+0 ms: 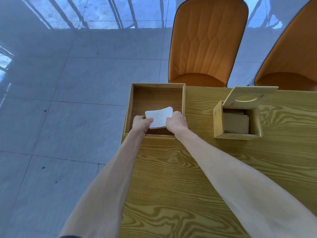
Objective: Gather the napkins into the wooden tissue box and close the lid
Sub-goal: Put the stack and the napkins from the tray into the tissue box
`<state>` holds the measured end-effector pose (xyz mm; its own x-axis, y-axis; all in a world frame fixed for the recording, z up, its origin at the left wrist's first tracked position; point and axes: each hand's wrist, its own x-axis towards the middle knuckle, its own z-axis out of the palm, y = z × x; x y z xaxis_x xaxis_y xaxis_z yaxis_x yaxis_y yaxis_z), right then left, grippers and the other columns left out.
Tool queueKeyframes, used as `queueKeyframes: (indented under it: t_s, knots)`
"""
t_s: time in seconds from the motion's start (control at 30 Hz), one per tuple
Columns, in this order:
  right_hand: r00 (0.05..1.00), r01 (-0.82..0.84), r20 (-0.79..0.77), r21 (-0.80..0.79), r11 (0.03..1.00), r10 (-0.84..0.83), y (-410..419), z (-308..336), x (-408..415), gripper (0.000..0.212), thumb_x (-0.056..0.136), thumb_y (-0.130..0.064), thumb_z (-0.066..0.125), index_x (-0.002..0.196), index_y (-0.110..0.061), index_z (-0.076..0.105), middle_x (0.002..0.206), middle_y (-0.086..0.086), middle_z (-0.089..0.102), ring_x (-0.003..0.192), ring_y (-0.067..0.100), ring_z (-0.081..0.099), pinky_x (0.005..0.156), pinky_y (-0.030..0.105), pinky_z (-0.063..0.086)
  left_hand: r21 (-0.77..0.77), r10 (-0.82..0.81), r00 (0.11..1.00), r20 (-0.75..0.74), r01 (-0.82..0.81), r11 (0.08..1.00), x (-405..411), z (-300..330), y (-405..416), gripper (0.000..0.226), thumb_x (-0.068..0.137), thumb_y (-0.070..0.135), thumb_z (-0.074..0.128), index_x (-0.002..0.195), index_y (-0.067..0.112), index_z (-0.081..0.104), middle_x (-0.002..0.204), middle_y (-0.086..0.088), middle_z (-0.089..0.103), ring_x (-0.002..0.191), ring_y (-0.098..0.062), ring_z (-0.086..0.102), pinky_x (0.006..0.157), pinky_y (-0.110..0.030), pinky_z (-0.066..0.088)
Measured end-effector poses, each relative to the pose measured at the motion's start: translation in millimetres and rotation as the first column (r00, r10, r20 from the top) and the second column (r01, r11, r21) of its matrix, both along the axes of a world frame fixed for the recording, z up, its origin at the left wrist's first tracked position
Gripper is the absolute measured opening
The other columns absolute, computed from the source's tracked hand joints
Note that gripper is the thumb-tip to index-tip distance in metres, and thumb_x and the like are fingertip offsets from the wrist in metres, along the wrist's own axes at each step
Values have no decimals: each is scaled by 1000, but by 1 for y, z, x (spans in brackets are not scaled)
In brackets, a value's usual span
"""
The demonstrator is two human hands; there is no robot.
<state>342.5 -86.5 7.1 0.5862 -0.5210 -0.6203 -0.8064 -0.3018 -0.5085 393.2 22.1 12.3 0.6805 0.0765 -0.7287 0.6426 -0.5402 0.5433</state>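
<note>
A stack of white napkins (pixel 159 118) is held over the inside of a shallow open wooden tray (pixel 129 102) at the table's left edge. My left hand (pixel 141 123) grips the stack's left end and my right hand (pixel 175 121) grips its right end. The wooden tissue box (pixel 218 121) stands further right with its hinged lid (pixel 249 97) raised, a round hole in the lid. Several napkins (pixel 235 123) lie inside the box in shadow.
The wood-grain table (pixel 197 169) ends just left of the tray, with grey tiled floor (pixel 68 100) beyond. Two orange chairs (pixel 205 45) (pixel 291 57) stand at the table's far side.
</note>
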Motion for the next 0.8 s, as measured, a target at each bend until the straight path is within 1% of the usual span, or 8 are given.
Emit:
queueKeyframes:
  t_s: [0.13, 0.27, 0.37, 0.43, 0.5, 0.6, 0.7, 0.8]
  knots:
    - [1000, -12, -1, -11, 1000, 12, -1, 2, -1, 25, 99, -12, 49, 120, -3, 56, 116, 12, 62, 104, 29, 60, 72, 33, 45, -24, 0, 1000, -5, -1, 1000, 1, -1, 3, 39, 93, 12, 67, 129, -1, 60, 125, -16, 65, 114, -28, 64, 82, -29, 54]
    - [1000, -19, 22, 1, 1000, 19, -3, -2, -3, 26, 97, -15, 48, 119, -4, 58, 117, 13, 61, 105, 31, 60, 78, 39, 51, -84, -1, 1000, 8, 2, 996, 0, -2, 5, 44, 90, 11, 70, 132, 3, 56, 124, -15, 64, 113, -29, 64, 96, -40, 55]
    - [995, -50, 89, -23, 998, 52, -4, -5, -6, 31, 98, -23, 49, 123, -6, 56, 122, 14, 58, 107, 30, 59, 86, 40, 51, -138, -36, 999, 38, 41, 990, 0, -2, 12, 49, 88, 10, 73, 132, 5, 53, 126, -13, 63, 115, -29, 63, 96, -45, 55]
    - [982, -85, 171, -6, 996, 84, -7, -6, -9, 46, 97, -23, 55, 139, -9, 44, 130, 13, 55, 117, 30, 55, 95, 41, 49, -177, -78, 993, 90, 93, 980, 1, -3, 19, 50, 85, 9, 76, 130, 7, 53, 125, -13, 65, 113, -27, 63, 95, -45, 55]
    - [962, -107, 259, 85, 991, 82, -13, -5, -14, 75, 91, -15, 64, 153, -13, 21, 139, 11, 51, 127, 28, 49, 105, 41, 43, -198, -138, 980, 145, 166, 966, 1, -2, 25, 51, 83, 8, 77, 128, 9, 53, 121, -11, 68, 107, -22, 64, 88, -36, 55]
    - [939, -153, 334, 184, 971, 85, -22, -3, -19, 95, 85, -5, 69, 156, -19, 7, 138, 6, 51, 124, 23, 50, 104, 30, 40, -253, -201, 960, 194, 247, 935, 0, 4, 32, 51, 83, 7, 78, 127, 15, 53, 110, -6, 70, 96, -18, 64, 79, -26, 49]
    - [898, -238, 399, 92, 967, 183, -27, 1, -23, 71, 84, -4, 70, 146, -19, 39, 127, 4, 56, 113, 18, 55, 93, 23, 42, -321, -249, 936, 249, 322, 891, -2, 5, 37, 54, 83, 4, 77, 129, 23, 57, 110, -6, 70, 95, -16, 66, 81, -23, 50]
    - [841, -285, 439, -136, 949, 315, -30, 0, -25, 31, 85, -13, 72, 115, -16, 66, 115, 8, 65, 106, 23, 60, 89, 31, 48, -304, -279, 913, 298, 368, 879, -4, 2, 37, 48, 84, 1, 75, 124, 26, 65, 113, -6, 69, 101, -17, 65, 80, -21, 50]
